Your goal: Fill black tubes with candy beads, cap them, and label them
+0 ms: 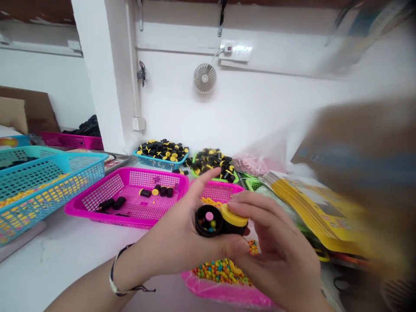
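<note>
My left hand (182, 238) is closed round a small black cup (208, 221) with a few coloured beads inside it. My right hand (279, 251) holds a black piece with a yellow cap (233, 218) pressed against the cup's right side. Both hands hover over a pink tray of mixed coloured beads (217, 271) at the near edge of the white table.
A pink basket (130, 208) with a few black pieces lies behind my hands. Blue (161, 163) and green (212, 167) baskets of black-and-yellow pieces stand by the wall. A large blue basket (48, 182) is at left. Yellow printed sheets (312, 203) and a blurred cardboard box (367, 151) are at right.
</note>
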The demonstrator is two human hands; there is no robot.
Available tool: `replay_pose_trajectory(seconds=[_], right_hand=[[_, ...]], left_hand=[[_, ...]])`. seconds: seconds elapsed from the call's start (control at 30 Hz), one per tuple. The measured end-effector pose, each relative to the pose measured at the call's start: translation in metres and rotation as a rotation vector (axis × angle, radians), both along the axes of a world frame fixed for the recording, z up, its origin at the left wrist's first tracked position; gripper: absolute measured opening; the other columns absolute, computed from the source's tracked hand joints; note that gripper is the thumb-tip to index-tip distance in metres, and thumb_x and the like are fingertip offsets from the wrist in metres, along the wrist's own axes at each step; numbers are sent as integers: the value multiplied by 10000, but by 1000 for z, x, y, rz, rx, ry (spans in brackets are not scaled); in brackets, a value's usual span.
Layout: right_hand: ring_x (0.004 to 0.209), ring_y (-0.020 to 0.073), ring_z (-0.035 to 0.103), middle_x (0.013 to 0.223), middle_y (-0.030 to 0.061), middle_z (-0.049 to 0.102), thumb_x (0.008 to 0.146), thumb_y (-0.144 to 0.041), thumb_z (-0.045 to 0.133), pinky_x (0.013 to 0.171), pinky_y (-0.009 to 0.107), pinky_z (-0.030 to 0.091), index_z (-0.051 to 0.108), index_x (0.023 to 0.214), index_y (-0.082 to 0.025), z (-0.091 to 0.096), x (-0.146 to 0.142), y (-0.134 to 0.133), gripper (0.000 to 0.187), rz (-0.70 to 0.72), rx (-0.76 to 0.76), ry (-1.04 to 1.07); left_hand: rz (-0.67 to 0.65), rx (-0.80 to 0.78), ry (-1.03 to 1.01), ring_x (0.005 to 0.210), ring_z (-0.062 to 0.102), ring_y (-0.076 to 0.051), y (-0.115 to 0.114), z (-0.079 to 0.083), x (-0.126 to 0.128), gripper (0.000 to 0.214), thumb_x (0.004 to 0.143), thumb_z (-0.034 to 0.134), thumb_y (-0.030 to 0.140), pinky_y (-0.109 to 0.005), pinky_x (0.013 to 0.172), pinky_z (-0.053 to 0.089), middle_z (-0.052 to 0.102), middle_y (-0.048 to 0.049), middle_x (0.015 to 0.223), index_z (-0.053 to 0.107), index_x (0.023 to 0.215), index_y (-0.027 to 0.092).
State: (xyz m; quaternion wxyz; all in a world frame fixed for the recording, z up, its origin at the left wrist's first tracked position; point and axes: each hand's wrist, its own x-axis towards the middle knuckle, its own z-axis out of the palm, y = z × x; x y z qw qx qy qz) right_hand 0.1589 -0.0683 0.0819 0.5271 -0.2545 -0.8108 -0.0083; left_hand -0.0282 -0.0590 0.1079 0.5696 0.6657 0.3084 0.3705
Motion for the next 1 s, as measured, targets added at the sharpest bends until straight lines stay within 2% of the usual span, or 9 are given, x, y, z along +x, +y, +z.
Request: replay_pose_trajectory(seconds=[0.13,0.23,0.33,0.4,0.5,0.57,0.63,0.83,1.0], right_hand=[[1223,213,527,1161,59,579,776,-25,677,1104,362,431,590,1177,-234,-1,-3,1,461,32,5,15],[1204,212,546,1175,64,585,791,-36,677,1055,357,476,583,1206,-255,1,0,0,479,52,-33,10],[1115,222,608,1213,59,587,731,-209,828,946,336,551,579,1246,-310,9,12,-3,581,171,-252,-29],[1113,242,623,1227,54,611,700,-309,859,914,342,567,578,1268,-349,15,21,-5,635,223,-364,-55],[1136,213,619,1241,34,633,811,-154,738,915,310,554,562,1306,-388,22,33,-6,575,201,-400,-164],[1119,185,619,1233,20,627,795,-43,680,933,290,535,567,1296,-380,23,36,-7,614,212,-437,-235],[1062,171,627,1174,11,636,777,-4,632,916,286,531,577,1251,-350,22,35,-7,589,221,-472,-219],[872,171,605,989,10,627,774,-22,508,760,301,522,557,1109,-280,15,22,-5,425,109,-398,-66],[960,174,588,1037,18,611,749,-15,504,823,293,499,552,1100,-257,8,14,0,429,65,-274,-23]], left_hand=[[64,72,98,898,723,-248,-1,1,0,1051,752,800,395,-370,778,579,740,35,872,93,1529,409],[16,46,45,963,717,-255,0,2,0,1046,777,783,377,-379,824,574,754,4,946,69,1540,381],[-48,-1,22,987,714,-247,1,0,0,1104,764,800,352,-376,846,572,752,-5,985,16,1540,391],[-50,5,64,961,717,-242,1,-3,-1,1149,738,820,365,-358,809,575,744,1,979,-7,1535,410],[-92,42,122,944,713,-227,1,-7,0,1123,739,818,331,-332,790,565,729,2,992,27,1532,417],[-149,51,147,936,707,-223,2,-9,2,1112,728,824,282,-327,788,556,722,1,998,66,1531,412],[-169,42,152,907,704,-218,5,-9,4,1102,723,825,270,-320,764,546,719,-1,984,87,1531,400],[-68,-16,77,753,693,-190,13,-10,9,1098,733,821,362,-292,667,521,716,23,850,72,1536,401],[-28,5,81,703,657,-180,15,-6,10,1057,721,826,314,-289,649,504,675,46,761,149,1531,365]])
